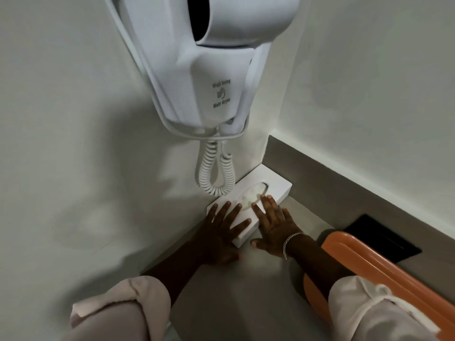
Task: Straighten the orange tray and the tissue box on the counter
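Observation:
A white tissue box (268, 180) lies on the grey counter (246, 279), pushed into the corner against the left wall. My left hand (221, 230) lies flat on the box's near end, fingers spread over its top. My right hand (273, 225) rests on the box's right side, fingertips on its top by the oval slot and thumb on the counter. A silver bracelet circles that wrist. The orange tray (384, 274) lies to the right on the counter, partly hidden by my right forearm and sleeve.
A white wall-mounted hair dryer (209, 70) hangs above the box, its coiled cord (216, 173) dangling just over the box's far-left edge. A black rectangular plate (384, 237) lies behind the tray by the grey backsplash (344, 183). White walls close in left and behind.

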The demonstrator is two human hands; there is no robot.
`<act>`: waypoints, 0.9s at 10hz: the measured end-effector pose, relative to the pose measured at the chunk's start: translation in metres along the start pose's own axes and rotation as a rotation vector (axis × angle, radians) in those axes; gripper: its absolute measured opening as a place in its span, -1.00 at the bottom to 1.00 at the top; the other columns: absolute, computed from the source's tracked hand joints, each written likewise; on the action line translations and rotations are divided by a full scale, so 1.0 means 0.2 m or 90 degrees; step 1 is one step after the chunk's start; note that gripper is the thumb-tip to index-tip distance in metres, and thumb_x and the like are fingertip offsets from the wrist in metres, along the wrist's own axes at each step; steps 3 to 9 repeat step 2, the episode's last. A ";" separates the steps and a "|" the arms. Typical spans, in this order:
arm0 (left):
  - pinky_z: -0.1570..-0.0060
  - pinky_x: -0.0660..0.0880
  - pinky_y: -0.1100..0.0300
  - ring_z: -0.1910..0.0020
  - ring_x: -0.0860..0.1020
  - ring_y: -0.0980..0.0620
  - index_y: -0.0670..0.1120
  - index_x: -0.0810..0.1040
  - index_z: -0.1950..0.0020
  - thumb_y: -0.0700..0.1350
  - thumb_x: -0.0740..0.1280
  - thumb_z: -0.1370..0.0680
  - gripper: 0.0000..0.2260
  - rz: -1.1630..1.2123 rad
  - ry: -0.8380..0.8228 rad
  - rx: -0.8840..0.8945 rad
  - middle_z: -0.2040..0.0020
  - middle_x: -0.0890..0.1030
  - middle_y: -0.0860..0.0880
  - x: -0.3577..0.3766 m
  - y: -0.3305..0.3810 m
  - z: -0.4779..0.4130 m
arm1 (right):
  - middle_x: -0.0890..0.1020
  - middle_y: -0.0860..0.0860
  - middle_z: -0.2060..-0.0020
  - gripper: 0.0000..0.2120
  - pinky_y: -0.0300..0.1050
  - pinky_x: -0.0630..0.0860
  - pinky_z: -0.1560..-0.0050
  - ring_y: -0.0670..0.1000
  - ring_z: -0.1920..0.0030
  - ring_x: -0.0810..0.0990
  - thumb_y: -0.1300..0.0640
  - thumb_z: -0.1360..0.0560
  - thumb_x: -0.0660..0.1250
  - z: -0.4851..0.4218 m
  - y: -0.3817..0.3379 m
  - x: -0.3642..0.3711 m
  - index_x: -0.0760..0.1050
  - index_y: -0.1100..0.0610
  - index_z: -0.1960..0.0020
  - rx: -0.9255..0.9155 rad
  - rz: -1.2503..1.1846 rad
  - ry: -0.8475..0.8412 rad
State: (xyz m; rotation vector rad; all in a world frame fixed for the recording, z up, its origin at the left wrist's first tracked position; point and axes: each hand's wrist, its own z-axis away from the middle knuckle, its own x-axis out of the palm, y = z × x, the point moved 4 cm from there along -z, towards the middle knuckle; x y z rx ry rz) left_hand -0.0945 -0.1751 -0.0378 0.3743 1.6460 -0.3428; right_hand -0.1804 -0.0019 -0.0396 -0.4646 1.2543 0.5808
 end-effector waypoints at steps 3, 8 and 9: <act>-0.51 -0.06 -0.29 -0.57 -0.06 -0.33 0.00 0.08 -0.58 0.38 0.22 -0.46 -0.19 0.038 -0.047 -0.054 -0.61 0.01 -0.21 -0.14 0.05 -0.01 | -0.15 0.03 -0.63 -0.07 0.16 -0.08 -0.57 0.07 -0.63 -0.16 -0.30 -0.49 0.21 0.22 -0.03 -0.13 -0.31 -0.04 -0.59 0.038 -0.108 0.087; -0.51 -0.06 -0.29 -0.57 -0.06 -0.33 0.00 0.08 -0.58 0.38 0.22 -0.46 -0.19 0.038 -0.047 -0.054 -0.61 0.01 -0.21 -0.14 0.05 -0.01 | -0.15 0.03 -0.63 -0.07 0.16 -0.08 -0.57 0.07 -0.63 -0.16 -0.30 -0.49 0.21 0.22 -0.03 -0.13 -0.31 -0.04 -0.59 0.038 -0.108 0.087; -0.51 -0.06 -0.29 -0.57 -0.06 -0.33 0.00 0.08 -0.58 0.38 0.22 -0.46 -0.19 0.038 -0.047 -0.054 -0.61 0.01 -0.21 -0.14 0.05 -0.01 | -0.15 0.03 -0.63 -0.07 0.16 -0.08 -0.57 0.07 -0.63 -0.16 -0.30 -0.49 0.21 0.22 -0.03 -0.13 -0.31 -0.04 -0.59 0.038 -0.108 0.087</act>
